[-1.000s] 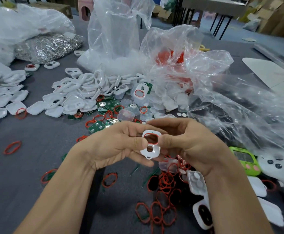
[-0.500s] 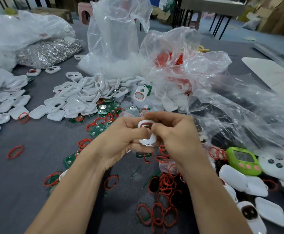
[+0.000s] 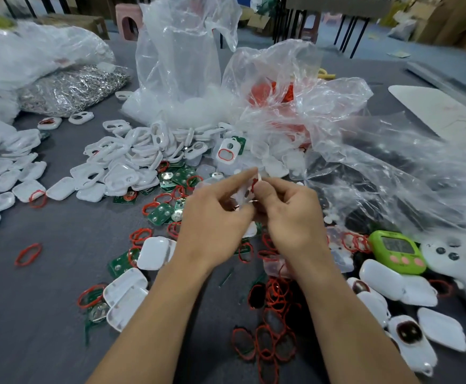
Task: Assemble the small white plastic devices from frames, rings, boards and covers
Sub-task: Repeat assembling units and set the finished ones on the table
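My left hand (image 3: pixel 215 217) and my right hand (image 3: pixel 287 214) meet above the middle of the grey table (image 3: pixel 46 314). Together they pinch a small white frame (image 3: pixel 247 191) with a red ring in it; the frame is blurred and mostly hidden by fingers. My left forefinger points forward past it. A heap of white frames (image 3: pixel 132 159) lies behind to the left. Green boards (image 3: pixel 161 213) and loose red rings (image 3: pixel 270 303) are scattered around my hands. White covers (image 3: pixel 125 296) lie near my left forearm.
Clear plastic bags (image 3: pixel 337 151) pile up at the back and right; one holds red rings. A bag of metal parts (image 3: pixel 71 90) sits back left. A green timer (image 3: pixel 397 250), a white controller-like object (image 3: pixel 464 270) and assembled white devices (image 3: pixel 409 336) lie on the right.
Both hands have moved forward and away from me with the frame. The frame has turned from flat-on to edge-on between my fingers, and the view has tilted downward.
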